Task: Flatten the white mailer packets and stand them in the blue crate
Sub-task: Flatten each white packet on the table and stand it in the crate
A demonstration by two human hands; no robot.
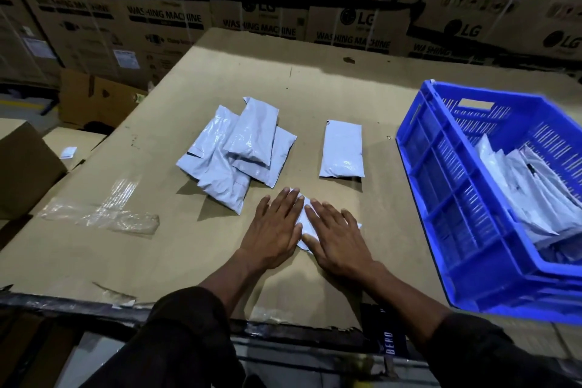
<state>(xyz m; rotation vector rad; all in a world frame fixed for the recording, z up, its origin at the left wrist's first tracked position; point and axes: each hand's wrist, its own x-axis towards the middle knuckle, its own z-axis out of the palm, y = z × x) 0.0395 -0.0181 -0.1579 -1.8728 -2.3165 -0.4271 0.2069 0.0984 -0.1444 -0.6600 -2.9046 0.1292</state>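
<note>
Landmark: we place everything against the blue crate (491, 198), which sits on the cardboard-covered surface (126, 246).
Hands: our left hand (274, 230) and right hand (338, 239) lie side by side, left of the crate, fingers straight and spread, pressing flat on one white packet (304, 220).
Hidden: the hands cover most of that packet, so its shape is hard to judge.
Pile: a heap of white packets (236, 151) lies farther left of the crate, overlapping.
Single: one lone packet (341, 149) lies flat between the heap and the crate.
Inside crate: several packets (529, 195) lean on edge, apparently against the right wall.
Beyond crate: stacked washing-machine cartons (283, 9).
Far left: clear tape strips (104, 214) on the surface.
</note>
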